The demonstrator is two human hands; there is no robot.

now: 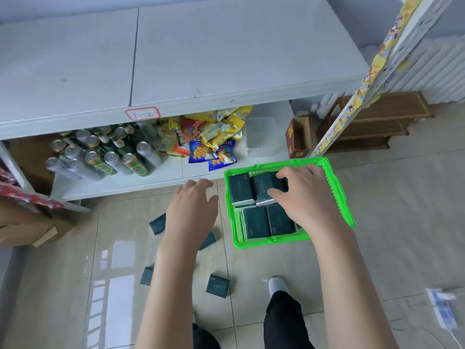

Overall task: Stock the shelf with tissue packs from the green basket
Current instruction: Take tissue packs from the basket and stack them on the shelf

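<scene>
On my feed I see bare forearms running up to the left hand and the right hand. Lower down, black trousers cover both legs. One pale shoe shows, white or light grey as far as I can tell, with a rounded toe.

A red-bordered label on the front edge of the upper shelf carried handwritten strokes that looked like "1-2", though not surely. On a blue snack bag lying on the lower board, a white Chinese character "片" stood near the top; the rest of its print was too small to read. The brown carton bore yellow characters that could not be made out. The yellow strip along the upright showed cartoon print and blue tags, unreadable. Print on the green cans and the tissue packs was too faint to read.
</scene>
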